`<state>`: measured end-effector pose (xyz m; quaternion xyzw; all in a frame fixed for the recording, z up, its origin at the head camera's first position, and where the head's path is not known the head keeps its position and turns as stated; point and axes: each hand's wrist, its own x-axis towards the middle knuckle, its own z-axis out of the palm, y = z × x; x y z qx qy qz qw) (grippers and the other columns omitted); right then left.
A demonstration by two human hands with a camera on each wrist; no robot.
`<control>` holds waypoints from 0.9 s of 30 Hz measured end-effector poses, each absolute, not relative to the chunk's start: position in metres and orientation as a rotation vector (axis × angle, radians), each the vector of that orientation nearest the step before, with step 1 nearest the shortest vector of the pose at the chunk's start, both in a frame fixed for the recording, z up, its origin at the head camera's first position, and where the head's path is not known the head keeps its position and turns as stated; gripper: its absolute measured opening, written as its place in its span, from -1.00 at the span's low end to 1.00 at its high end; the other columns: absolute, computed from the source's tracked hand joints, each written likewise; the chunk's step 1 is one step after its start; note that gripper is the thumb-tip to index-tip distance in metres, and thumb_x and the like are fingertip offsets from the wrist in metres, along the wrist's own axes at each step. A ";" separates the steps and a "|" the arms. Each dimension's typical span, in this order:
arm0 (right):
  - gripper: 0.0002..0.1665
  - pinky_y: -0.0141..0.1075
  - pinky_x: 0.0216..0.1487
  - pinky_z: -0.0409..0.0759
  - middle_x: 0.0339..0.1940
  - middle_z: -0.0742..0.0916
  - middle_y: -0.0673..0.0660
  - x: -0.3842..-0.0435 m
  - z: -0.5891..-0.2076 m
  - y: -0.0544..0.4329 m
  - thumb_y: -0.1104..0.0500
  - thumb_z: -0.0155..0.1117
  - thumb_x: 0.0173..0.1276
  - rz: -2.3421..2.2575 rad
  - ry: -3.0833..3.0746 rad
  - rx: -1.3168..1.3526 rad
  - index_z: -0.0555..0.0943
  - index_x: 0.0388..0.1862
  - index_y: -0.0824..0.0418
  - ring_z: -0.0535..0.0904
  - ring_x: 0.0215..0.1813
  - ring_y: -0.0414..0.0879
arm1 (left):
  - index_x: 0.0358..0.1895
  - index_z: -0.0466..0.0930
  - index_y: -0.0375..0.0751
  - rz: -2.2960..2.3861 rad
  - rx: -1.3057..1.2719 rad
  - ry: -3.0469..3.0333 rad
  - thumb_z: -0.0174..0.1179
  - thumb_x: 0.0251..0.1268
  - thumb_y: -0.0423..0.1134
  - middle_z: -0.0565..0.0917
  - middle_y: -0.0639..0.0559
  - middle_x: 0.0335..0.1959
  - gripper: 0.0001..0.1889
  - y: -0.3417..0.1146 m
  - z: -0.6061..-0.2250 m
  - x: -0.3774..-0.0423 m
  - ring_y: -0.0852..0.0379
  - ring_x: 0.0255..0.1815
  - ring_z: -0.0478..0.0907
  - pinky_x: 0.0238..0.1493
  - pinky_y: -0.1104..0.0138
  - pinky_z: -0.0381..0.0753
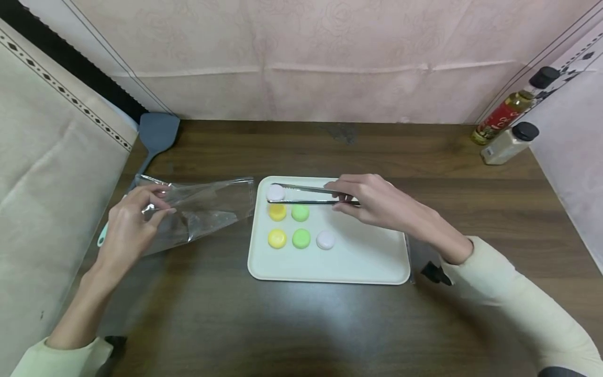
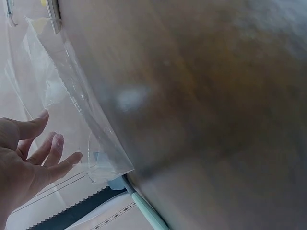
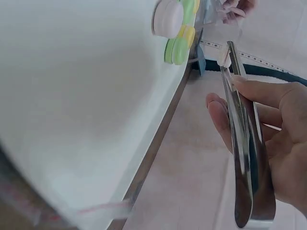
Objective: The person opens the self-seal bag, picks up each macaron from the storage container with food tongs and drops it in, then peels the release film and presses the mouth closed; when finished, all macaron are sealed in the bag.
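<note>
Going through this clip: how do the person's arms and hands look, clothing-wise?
The left hand and right hand wear no gloves. The left sleeve and right sleeve are plain and pale cream, ending short of the hands. Small black pieces show beside both sleeve ends; their nature is unclear.

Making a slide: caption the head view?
Right hand holds tongs over a tray of macarons; left hand at a clear bag.

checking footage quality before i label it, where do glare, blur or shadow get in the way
Head view: pale glare on the tabletop below the white tray, faint shadow on the tray near the right hand; left wrist view: tabletop smeary with a bright patch, clear bag catching reflections; right wrist view: lower-left corner blurred, tongs fairly sharp.
</note>
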<state>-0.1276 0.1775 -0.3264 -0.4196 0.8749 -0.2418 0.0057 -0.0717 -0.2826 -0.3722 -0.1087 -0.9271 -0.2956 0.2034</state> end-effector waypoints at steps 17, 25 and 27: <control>-0.60 -0.20 -0.17 0.74 -0.06 0.83 0.24 -0.155 -0.331 0.113 0.31 0.48 0.50 -0.654 2.601 -1.471 0.74 0.25 0.43 0.74 -0.25 -0.06 | -0.33 0.71 -0.42 -0.837 -0.285 -2.576 0.50 0.19 -0.67 0.78 -0.32 0.12 -0.83 -0.284 -0.372 -0.072 -0.30 0.18 0.68 0.14 0.79 0.19; -0.68 -0.32 -0.27 0.50 -0.19 0.75 0.17 -0.164 -0.340 0.078 0.30 0.40 0.57 -0.626 2.520 -1.506 0.74 0.21 0.39 0.51 -0.34 -0.15 | -0.34 0.71 -0.40 -0.846 -0.302 -2.567 0.49 0.17 -0.69 0.79 -0.32 0.12 -0.81 -0.285 -0.371 -0.071 -0.31 0.21 0.67 0.26 0.84 0.15; -0.69 -0.32 -0.26 0.49 -0.17 0.75 0.17 -0.166 -0.342 0.068 0.29 0.39 0.57 -0.619 2.504 -1.527 0.73 0.21 0.38 0.49 -0.34 -0.16 | -0.34 0.71 -0.39 -0.848 -0.308 -2.561 0.49 0.15 -0.71 0.79 -0.33 0.11 -0.79 -0.286 -0.371 -0.070 -0.31 0.21 0.66 0.28 0.83 0.15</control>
